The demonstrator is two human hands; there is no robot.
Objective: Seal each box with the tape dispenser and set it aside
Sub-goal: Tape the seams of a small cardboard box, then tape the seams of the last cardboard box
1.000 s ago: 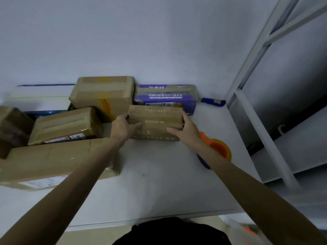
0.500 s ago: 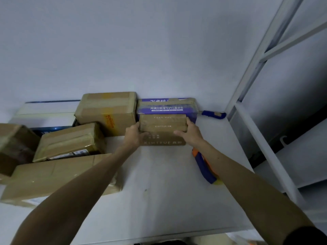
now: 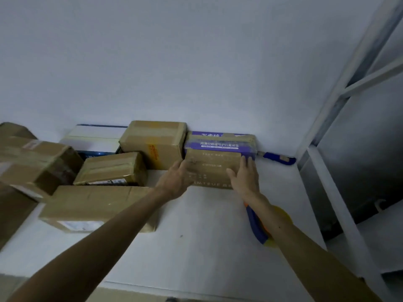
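Both hands [image 3: 209,177] flatter; box [image 3: 214,168] farther back

Both arms are stretched forward. The left hand [image 3: 177,178] is held flat, fingers spread. The right hand [image 3: 245,176] is laid palm down, fingers extended and together, thumb out.

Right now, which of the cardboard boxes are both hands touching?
The brown box printed KIMTRUE, pushed against the purple box; left hand and right hand rest on it.

Single head-worn view, looking forward and down, near the table [image 3: 196,247]
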